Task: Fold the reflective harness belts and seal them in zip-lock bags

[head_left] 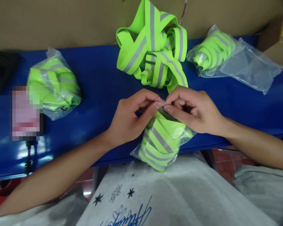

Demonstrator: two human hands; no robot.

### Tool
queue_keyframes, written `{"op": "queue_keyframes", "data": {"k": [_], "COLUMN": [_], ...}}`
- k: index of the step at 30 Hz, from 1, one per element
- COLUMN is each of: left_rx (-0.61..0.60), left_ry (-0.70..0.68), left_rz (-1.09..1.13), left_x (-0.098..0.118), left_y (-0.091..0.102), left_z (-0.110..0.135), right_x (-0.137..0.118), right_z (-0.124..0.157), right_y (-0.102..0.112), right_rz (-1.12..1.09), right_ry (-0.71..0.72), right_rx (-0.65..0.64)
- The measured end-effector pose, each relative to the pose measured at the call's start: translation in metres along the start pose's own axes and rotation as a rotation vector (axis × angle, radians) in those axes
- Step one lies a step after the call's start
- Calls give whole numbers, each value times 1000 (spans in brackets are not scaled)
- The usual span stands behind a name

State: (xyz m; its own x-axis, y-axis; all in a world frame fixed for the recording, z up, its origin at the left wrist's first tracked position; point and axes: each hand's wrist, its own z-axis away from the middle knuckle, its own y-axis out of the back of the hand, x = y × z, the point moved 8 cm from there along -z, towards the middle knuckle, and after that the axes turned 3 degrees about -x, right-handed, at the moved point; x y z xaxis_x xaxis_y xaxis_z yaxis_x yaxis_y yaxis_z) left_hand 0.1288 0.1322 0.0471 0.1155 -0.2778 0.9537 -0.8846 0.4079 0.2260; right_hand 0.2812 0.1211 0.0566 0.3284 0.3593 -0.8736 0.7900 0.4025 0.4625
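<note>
A clear plastic bag (184, 138) holds a folded neon-yellow reflective strap (163, 133) with grey stripes. It hangs at the blue table's front edge, over my lap. My left hand (138, 114) pinches the bag's top edge between thumb and forefinger. Close beside it, my right hand (194, 108) grips the same edge in a like pinch, the fingertips of both hands nearly touching. Just beyond my hands lies a loose heap of the same reflective strap (153, 47), unbagged, with a buckle-like slider in its middle.
On the blue table (96, 78), a bagged strap (54, 81) lies left, by a blurred-out device with a cable. Another bagged strap (214, 51) lies right, with a flat clear bag (250, 67) next to it. A cardboard box (275, 47) stands far right; a dark object (2, 70) sits far left.
</note>
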Motion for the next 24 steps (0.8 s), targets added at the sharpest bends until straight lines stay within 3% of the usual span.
{"op": "queue_keyframes", "data": {"k": [5, 10, 14, 17, 21, 24], "left_rx": [9, -20, 17, 224, 622, 712], "left_ry": [-84, -198, -223, -261, -413, -399], "left_rz": [-144, -364, -348, -255, -334, -438], "left_x": [6, 14, 17, 23, 36, 21], "left_y": [2, 2, 12, 41, 102, 145], "left_z": [0, 0, 0, -3, 0, -7], "right_x": [-6, -8, -9, -10, -13, -13], "right_z": [0, 4, 4, 5, 9, 10], "right_y": [-1, -4, -2, 8, 24, 31], "right_rz": [155, 534, 524, 452, 556, 641], "right_ry": [183, 307, 317, 286, 286, 283], "right_rx": [10, 113, 108, 145, 273, 332]}}
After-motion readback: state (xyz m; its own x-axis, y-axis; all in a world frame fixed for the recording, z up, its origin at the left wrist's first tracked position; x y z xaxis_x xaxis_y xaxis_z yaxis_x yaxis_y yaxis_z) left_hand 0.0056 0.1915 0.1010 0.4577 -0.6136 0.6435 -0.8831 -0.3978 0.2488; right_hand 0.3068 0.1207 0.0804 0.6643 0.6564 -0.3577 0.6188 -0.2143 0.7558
